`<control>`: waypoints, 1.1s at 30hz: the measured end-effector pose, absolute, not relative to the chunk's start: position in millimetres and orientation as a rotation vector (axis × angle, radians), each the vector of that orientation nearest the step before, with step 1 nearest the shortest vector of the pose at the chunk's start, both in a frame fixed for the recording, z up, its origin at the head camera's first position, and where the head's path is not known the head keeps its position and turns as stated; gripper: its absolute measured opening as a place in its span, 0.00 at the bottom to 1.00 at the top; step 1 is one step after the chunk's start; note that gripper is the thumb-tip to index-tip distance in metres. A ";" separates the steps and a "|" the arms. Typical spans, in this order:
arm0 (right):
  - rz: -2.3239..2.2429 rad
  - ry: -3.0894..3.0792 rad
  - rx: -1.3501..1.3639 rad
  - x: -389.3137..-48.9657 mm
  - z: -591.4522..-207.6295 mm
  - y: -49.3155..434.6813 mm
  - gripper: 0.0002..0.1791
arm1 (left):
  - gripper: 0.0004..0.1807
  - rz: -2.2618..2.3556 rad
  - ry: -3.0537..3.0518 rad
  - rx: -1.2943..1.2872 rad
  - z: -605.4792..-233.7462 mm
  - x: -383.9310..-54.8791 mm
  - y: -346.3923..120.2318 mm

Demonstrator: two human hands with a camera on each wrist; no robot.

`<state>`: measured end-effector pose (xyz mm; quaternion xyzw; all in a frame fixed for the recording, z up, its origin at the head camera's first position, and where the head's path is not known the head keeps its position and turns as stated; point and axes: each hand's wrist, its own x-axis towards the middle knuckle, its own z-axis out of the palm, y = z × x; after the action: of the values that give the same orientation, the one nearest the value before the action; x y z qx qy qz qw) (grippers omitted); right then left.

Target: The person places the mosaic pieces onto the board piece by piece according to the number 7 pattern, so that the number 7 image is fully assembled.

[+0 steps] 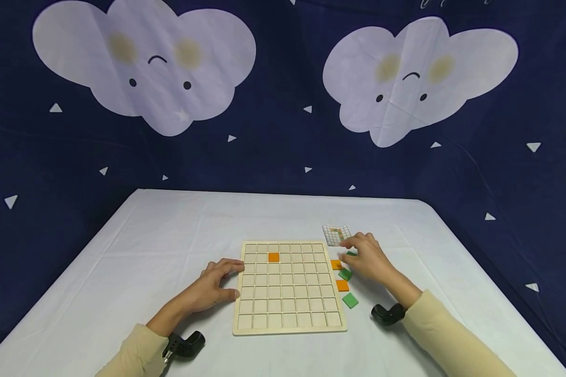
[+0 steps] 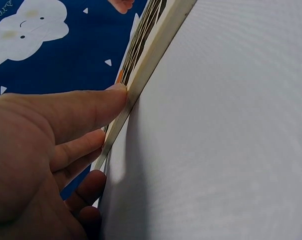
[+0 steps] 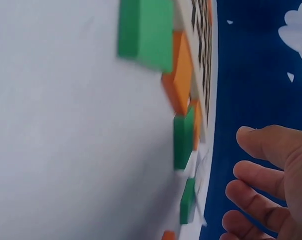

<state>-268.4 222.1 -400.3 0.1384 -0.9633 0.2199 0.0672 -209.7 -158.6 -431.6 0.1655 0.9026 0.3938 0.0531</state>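
Note:
A pale wooden grid board (image 1: 290,331) lies flat on the table, with one orange tile (image 1: 273,257) in a cell of its second row from the far side. My left hand (image 1: 212,285) rests its thumb and fingertips against the board's left edge, fingers loosely extended. Over the tiles right of the board hovers my right hand (image 1: 368,257), thumb and fingers apart with nothing between them in the right wrist view. Beneath and beside it lie a green tile (image 1: 345,274), an orange tile (image 1: 342,286) and several others; one green tile (image 1: 352,253) is partly hidden by the hand.
A small card (image 1: 336,235) printed with a coloured grid lies beyond the board's far right corner, close to my right fingertips. The white-clothed table (image 1: 99,293) ends at a dark blue curtain (image 1: 283,157) with clouds.

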 end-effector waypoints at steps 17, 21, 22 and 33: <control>0.619 -2.919 0.331 -275.5 -409.6 241.1 0.21 | 0.30 1.231 2.721 0.488 -432.6 -210.1 -158.8; 0.603 -2.935 0.316 -276.8 -410.2 242.8 0.22 | 0.30 1.229 2.721 0.483 -432.3 -210.0 -158.5; 0.596 -2.941 0.312 -277.4 -410.7 243.2 0.22 | 0.30 1.229 2.720 0.480 -432.3 -209.9 -158.3; 0.567 -2.981 0.301 -280.1 -414.4 247.3 0.20 | 0.30 1.234 2.719 0.490 -431.7 -209.7 -158.8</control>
<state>-280.1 247.3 -414.4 0.0984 -0.9766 0.1857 0.0459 -209.7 -158.8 -431.7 0.1615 0.8970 0.4073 0.0579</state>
